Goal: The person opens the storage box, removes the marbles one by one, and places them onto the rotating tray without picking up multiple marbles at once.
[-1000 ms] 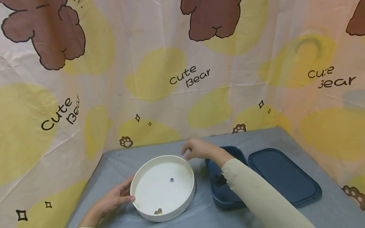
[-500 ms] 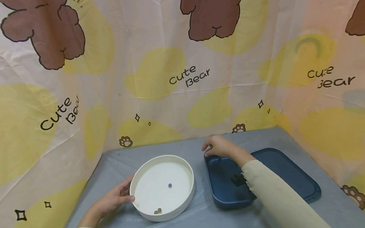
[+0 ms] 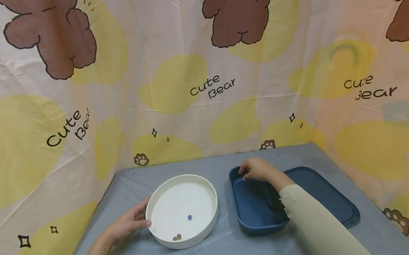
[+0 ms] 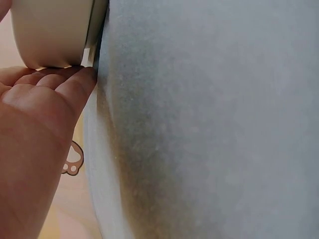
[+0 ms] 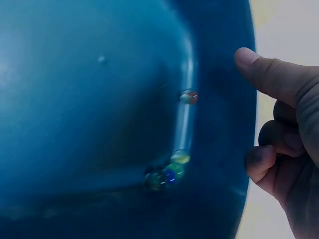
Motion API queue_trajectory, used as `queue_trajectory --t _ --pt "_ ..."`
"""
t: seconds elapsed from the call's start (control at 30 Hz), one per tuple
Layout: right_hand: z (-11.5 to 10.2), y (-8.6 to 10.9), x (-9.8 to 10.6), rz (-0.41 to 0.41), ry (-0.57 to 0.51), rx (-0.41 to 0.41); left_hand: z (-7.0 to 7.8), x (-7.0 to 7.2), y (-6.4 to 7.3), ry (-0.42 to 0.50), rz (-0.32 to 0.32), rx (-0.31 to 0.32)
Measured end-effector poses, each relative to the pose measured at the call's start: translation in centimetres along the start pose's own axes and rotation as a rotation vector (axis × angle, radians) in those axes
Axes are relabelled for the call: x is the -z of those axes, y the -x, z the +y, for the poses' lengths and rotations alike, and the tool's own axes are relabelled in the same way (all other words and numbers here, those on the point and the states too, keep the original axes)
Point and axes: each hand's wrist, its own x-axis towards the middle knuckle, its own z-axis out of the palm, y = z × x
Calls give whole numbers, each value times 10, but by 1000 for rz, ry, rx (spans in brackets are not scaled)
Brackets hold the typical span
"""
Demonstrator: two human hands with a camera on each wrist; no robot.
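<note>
My left hand (image 3: 129, 221) holds the side of a round white tray (image 3: 169, 190), thumb at its rim and fingers against the outer wall; the left wrist view shows the fingers (image 4: 75, 87) touching that wall. In the tray lie a blue-purple marble (image 3: 190, 217) and a small cluster of brownish-yellow marbles (image 3: 177, 237) by the near wall. My right hand (image 3: 262, 171) is over the far end of a deep blue box (image 3: 259, 229), thumb and fingers apart with nothing between them. Several glass marbles (image 5: 169, 174) sit in the box's corner, and a red-and-clear one (image 5: 189, 96) along its edge.
A dark blue lid (image 3: 325, 194) lies flat to the right of the box, partly behind my right forearm. Grey cloth (image 3: 138, 252) covers the table. A bear-print curtain (image 3: 172, 86) hangs behind and along both sides.
My right hand has moved right, from beside the tray's far rim to over the blue box. The blue-purple marble has rolled toward the tray's near side. My left hand stays put.
</note>
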Motion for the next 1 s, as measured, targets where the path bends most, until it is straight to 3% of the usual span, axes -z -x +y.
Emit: queue_trajectory --t 0.37,0.57,1.0 --pt "13 0 -9 4 82 -2 1 1 -1 -2 5 2" --pt "16 -2 -16 14 135 -46 -1 2 -2 12 -4 -17" --pt "14 -3 -28 35 168 -134 0 0 -1 12 3 6"
